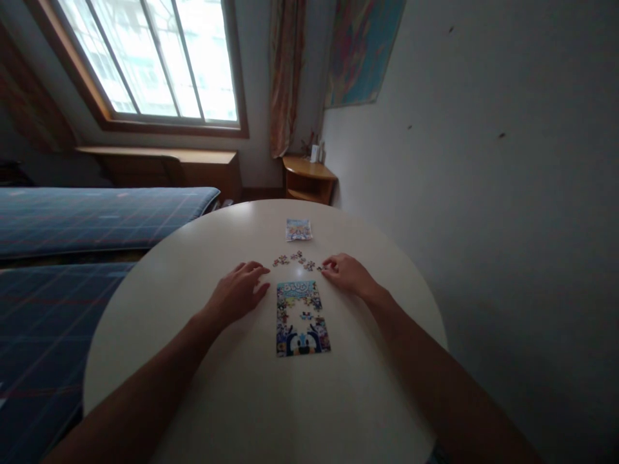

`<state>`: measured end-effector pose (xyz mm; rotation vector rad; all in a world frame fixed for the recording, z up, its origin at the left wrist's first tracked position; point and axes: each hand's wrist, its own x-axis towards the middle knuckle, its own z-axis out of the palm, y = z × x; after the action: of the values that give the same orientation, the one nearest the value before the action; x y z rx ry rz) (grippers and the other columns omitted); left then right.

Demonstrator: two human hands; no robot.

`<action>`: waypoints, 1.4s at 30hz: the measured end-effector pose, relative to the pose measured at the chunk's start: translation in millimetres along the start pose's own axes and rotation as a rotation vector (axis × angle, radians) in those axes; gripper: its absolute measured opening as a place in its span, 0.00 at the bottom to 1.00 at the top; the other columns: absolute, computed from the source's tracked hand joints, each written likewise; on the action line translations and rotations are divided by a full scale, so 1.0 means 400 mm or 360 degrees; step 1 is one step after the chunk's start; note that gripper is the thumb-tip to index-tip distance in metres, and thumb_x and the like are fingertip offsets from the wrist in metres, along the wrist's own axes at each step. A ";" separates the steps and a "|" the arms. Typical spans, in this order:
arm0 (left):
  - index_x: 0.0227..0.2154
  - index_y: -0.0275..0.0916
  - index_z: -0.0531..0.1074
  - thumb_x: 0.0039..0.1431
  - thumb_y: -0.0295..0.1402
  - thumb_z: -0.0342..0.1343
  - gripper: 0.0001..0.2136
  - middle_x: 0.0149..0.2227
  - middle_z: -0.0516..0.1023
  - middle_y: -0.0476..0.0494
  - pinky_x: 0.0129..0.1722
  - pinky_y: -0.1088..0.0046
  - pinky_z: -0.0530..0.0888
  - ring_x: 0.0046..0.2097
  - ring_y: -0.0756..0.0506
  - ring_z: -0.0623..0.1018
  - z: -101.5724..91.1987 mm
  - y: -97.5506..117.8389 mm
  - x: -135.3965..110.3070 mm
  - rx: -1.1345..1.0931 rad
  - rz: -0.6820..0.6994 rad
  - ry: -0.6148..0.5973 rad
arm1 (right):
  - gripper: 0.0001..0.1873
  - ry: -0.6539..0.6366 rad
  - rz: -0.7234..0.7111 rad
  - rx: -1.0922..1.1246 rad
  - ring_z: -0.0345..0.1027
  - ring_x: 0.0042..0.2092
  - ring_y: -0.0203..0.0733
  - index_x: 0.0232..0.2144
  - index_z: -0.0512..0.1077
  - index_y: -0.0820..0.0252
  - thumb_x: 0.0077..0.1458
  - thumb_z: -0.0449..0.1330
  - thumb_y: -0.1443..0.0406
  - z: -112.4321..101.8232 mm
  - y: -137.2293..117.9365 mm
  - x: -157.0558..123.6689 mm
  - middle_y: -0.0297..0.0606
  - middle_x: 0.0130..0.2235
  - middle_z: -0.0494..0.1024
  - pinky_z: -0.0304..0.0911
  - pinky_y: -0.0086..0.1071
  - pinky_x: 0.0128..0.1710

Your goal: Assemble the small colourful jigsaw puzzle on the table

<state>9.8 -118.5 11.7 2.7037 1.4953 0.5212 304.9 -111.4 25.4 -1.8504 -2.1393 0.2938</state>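
Note:
A partly assembled jigsaw puzzle (303, 345) lies between my hands, with a gap in its middle and a few pieces standing inside that gap. Beyond its top edge, several loose puzzle pieces (296, 256) are scattered in a loose arc. My left hand (242, 287) hovers at or rests on the table left of the puzzle, thumb and fingers apart, holding nothing. At the right end of the loose pieces, my right hand (347, 274) has its fingertips closed on a small puzzle piece (320, 268), partly covered by the fingers.
The round white table (217, 393) carries a small picture sheet (298, 230) beyond the pieces. A bed with a plaid mattress (97, 216) stands to the left. A white wall (483, 212) runs along the right. A wooden corner shelf (309, 169) is at the back.

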 end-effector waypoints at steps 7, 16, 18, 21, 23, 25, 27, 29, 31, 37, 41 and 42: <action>0.44 0.43 0.76 0.64 0.40 0.48 0.14 0.47 0.77 0.41 0.44 0.63 0.74 0.47 0.39 0.76 -0.025 -0.019 -0.003 0.0084 -0.0445 -0.0197 | 0.07 -0.0035 0.0015 0.0018 0.71 0.41 0.44 0.33 0.77 0.62 0.55 0.63 0.63 0.014 0.014 0.031 0.46 0.39 0.77 0.63 0.34 0.41; 0.37 0.41 0.76 0.64 0.40 0.49 0.12 0.44 0.77 0.41 0.39 0.68 0.71 0.43 0.42 0.77 -0.018 -0.036 0.003 0.0006 -0.0514 -0.0231 | 0.08 0.0017 -0.0091 0.0316 0.71 0.36 0.40 0.38 0.75 0.64 0.56 0.62 0.65 0.021 0.026 -0.007 0.43 0.37 0.80 0.63 0.31 0.37; 0.37 0.41 0.75 0.64 0.40 0.49 0.12 0.44 0.77 0.41 0.39 0.68 0.71 0.43 0.42 0.77 -0.017 -0.036 0.002 -0.0003 -0.0510 -0.0217 | 0.09 0.0027 -0.0125 0.0465 0.72 0.37 0.40 0.39 0.76 0.63 0.56 0.61 0.65 0.025 0.031 -0.013 0.43 0.37 0.80 0.64 0.32 0.38; 0.37 0.41 0.75 0.64 0.40 0.49 0.12 0.44 0.77 0.42 0.39 0.68 0.71 0.42 0.42 0.77 -0.016 -0.036 0.002 -0.0006 -0.0519 -0.0201 | 0.09 -0.0013 -0.0157 0.0631 0.74 0.39 0.41 0.40 0.77 0.63 0.58 0.60 0.65 0.028 0.037 -0.018 0.43 0.39 0.82 0.66 0.34 0.42; 0.37 0.42 0.75 0.64 0.42 0.49 0.12 0.43 0.77 0.42 0.39 0.67 0.70 0.42 0.42 0.77 -0.016 -0.035 0.002 -0.0003 -0.0531 -0.0200 | 0.09 -0.0040 -0.0154 0.0710 0.75 0.41 0.42 0.39 0.78 0.62 0.58 0.59 0.65 0.028 0.039 -0.021 0.43 0.40 0.82 0.66 0.36 0.46; 0.37 0.41 0.75 0.64 0.43 0.49 0.13 0.43 0.77 0.42 0.38 0.67 0.71 0.41 0.42 0.77 -0.016 -0.034 0.002 0.0002 -0.0535 -0.0201 | 0.10 -0.0059 -0.0139 0.0766 0.75 0.42 0.43 0.40 0.78 0.61 0.59 0.59 0.65 0.027 0.040 -0.023 0.43 0.42 0.82 0.67 0.38 0.47; 0.37 0.41 0.75 0.64 0.43 0.49 0.13 0.44 0.77 0.42 0.39 0.67 0.71 0.41 0.42 0.77 -0.017 -0.032 0.001 0.0014 -0.0537 -0.0205 | 0.10 -0.0080 -0.0124 0.0793 0.76 0.43 0.43 0.41 0.78 0.61 0.59 0.59 0.65 0.024 0.039 -0.025 0.43 0.42 0.82 0.67 0.38 0.47; 0.37 0.41 0.75 0.64 0.42 0.49 0.13 0.44 0.77 0.41 0.38 0.67 0.71 0.41 0.42 0.77 -0.019 -0.030 0.000 0.0032 -0.0556 -0.0200 | 0.11 -0.0101 -0.0123 0.0803 0.75 0.43 0.43 0.41 0.78 0.62 0.59 0.59 0.64 0.021 0.037 -0.027 0.43 0.43 0.82 0.67 0.38 0.47; 0.37 0.41 0.75 0.64 0.41 0.50 0.12 0.44 0.77 0.42 0.38 0.67 0.71 0.41 0.42 0.77 -0.020 -0.027 0.000 0.0041 -0.0576 -0.0175 | 0.12 -0.0123 -0.0117 0.0816 0.75 0.43 0.43 0.43 0.77 0.62 0.59 0.58 0.63 0.019 0.034 -0.028 0.43 0.44 0.82 0.67 0.38 0.47; 0.41 0.40 0.74 0.66 0.35 0.50 0.09 0.44 0.76 0.42 0.43 0.66 0.73 0.45 0.43 0.75 -0.004 0.009 0.003 -0.0197 -0.0090 0.0079 | 0.18 -0.0176 -0.0179 0.0800 0.73 0.41 0.41 0.51 0.74 0.60 0.62 0.53 0.66 0.013 0.020 -0.037 0.43 0.46 0.80 0.66 0.36 0.43; 0.47 0.45 0.75 0.67 0.35 0.51 0.11 0.46 0.75 0.43 0.49 0.64 0.72 0.48 0.45 0.73 0.017 0.070 -0.006 -0.0423 0.0549 0.0008 | 0.16 -0.0198 -0.0237 0.0807 0.72 0.41 0.40 0.48 0.75 0.61 0.60 0.54 0.66 0.004 0.007 -0.044 0.42 0.45 0.80 0.65 0.34 0.42; 0.49 0.48 0.74 0.67 0.35 0.52 0.11 0.47 0.75 0.44 0.49 0.64 0.72 0.48 0.45 0.73 0.020 0.086 -0.010 -0.0419 0.0637 -0.0046 | 0.16 -0.0197 -0.0247 0.0801 0.72 0.42 0.40 0.47 0.75 0.61 0.60 0.54 0.67 0.001 0.005 -0.046 0.42 0.45 0.80 0.65 0.34 0.42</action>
<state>38.3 -139.2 8.5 2.7783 0.8046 0.6310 308.9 -129.0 22.6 -1.4047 -2.0256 0.8411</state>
